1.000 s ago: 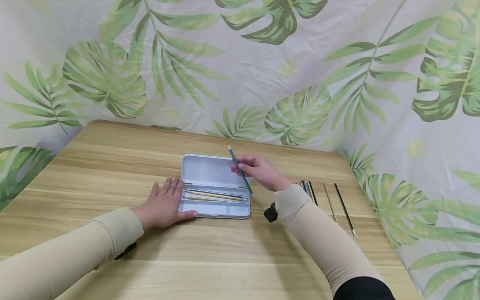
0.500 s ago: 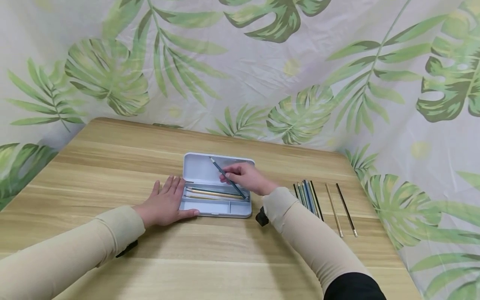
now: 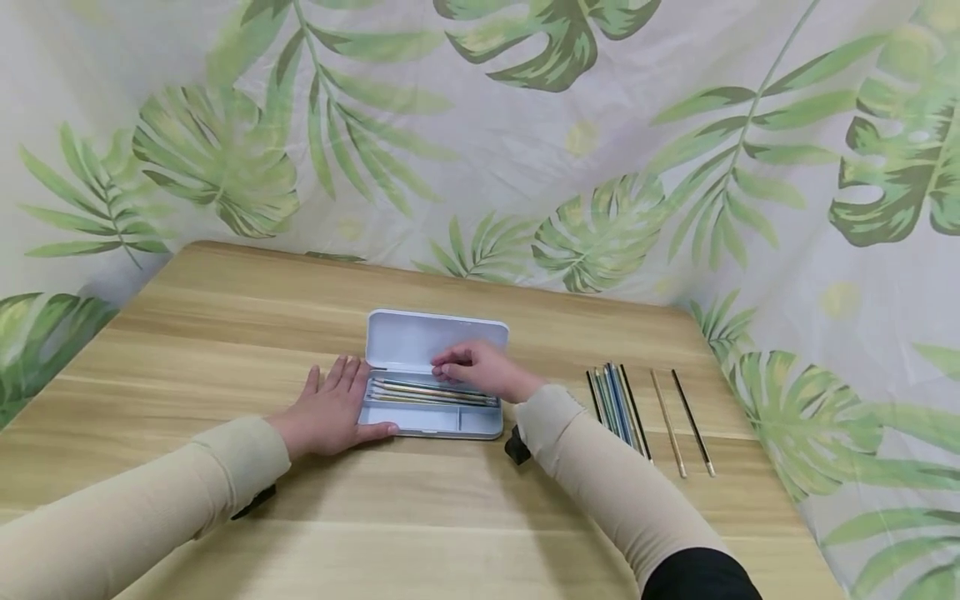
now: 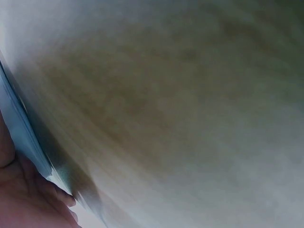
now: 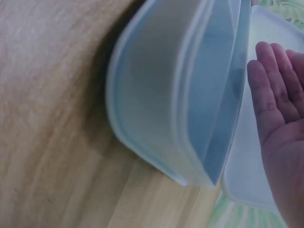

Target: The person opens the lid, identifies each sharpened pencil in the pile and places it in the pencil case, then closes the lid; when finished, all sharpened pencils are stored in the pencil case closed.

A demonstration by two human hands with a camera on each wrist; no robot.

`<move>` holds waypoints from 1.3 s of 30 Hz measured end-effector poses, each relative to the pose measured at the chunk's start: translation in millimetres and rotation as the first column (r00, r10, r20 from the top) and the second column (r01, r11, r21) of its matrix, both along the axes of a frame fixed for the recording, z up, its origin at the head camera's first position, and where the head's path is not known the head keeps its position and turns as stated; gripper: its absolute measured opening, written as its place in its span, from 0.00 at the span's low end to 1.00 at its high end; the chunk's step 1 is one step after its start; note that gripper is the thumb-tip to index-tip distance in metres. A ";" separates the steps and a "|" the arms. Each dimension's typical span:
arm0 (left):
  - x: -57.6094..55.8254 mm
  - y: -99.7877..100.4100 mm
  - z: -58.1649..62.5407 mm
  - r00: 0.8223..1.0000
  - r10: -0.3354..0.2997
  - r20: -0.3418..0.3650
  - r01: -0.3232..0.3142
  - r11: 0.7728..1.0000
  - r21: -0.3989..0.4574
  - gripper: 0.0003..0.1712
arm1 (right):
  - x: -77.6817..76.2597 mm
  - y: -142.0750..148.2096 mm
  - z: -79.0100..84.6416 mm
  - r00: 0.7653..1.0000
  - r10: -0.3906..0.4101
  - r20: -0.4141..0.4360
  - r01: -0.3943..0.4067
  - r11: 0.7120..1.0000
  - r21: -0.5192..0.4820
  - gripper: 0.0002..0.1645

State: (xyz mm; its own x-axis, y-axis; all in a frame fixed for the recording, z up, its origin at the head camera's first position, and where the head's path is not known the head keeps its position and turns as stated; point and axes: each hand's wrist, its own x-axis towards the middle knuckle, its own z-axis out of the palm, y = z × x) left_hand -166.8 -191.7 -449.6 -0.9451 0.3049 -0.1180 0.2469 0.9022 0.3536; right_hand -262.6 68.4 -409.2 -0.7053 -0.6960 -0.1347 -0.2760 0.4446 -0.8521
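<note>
A pale blue pencil case (image 3: 420, 432) lies with its lid (image 3: 408, 337) raised at the back. Several pencils (image 3: 420, 392) rest side by side in its rear compartment. At the case's left end my left hand (image 3: 330, 412) lies flat with fingers spread, the thumb along the front edge. Over the rear compartment and in front of the lid hovers my right hand (image 3: 480, 367), holding nothing. In the right wrist view the fingers of the right hand (image 5: 280, 99) extend loosely beside the case wall (image 5: 147, 90). The left wrist view is blurred, with part of the left hand (image 4: 33, 194) at its corner.
Right of the case, a row of several pencils (image 3: 617, 408) lies on the wooden table (image 3: 420, 525). Farther right are a natural-wood pencil (image 3: 667, 423) and a black pencil (image 3: 693, 423), apart from each other. A leaf-print cloth (image 3: 480, 150) hangs behind the table.
My right hand has carried a dark green pencil left and down into the case's rear compartment and let go of it. My left hand has stayed at the case's left end.
</note>
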 end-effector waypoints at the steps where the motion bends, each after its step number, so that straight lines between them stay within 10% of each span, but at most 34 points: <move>1: 0.5 -1.1 -0.2 1.000 0.005 0.001 -0.005 1.000 -0.003 0.72 | -0.1 -0.4 -0.7 1.000 -0.011 0.024 0.011 1.000 -0.020 0.16; 14: -0.4 -3.5 3.9 1.000 0.006 -0.004 -0.006 1.000 0.002 0.71 | 0.5 67.3 14.3 0.944 -0.295 0.146 0.322 0.919 -0.228 0.19; 20: 0.4 -0.8 10.2 1.000 0.006 0.004 -0.006 1.000 -0.014 0.69 | 8.8 124.6 8.7 0.844 -0.498 0.198 0.535 0.806 -0.254 0.23; 28: 2.1 -0.2 10.2 1.000 -0.003 -0.005 0.003 1.000 -0.005 0.70 | 20.6 185.6 -9.0 0.632 -0.758 0.161 0.774 0.614 -0.153 0.25; 39: 0.5 2.7 4.0 1.000 -0.016 0.013 0.016 1.000 -0.002 0.70 | 38.1 228.7 -17.0 0.575 -0.805 0.146 0.817 0.573 -0.056 0.25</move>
State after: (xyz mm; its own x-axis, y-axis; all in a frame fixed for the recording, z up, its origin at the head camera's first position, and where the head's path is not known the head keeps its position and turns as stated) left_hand -166.3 -188.9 -445.6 -0.9383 0.3201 -0.1308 0.2571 0.8988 0.3550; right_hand -224.4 297.0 -426.3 -0.9691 0.1486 -0.1969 0.2377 0.3483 -0.9067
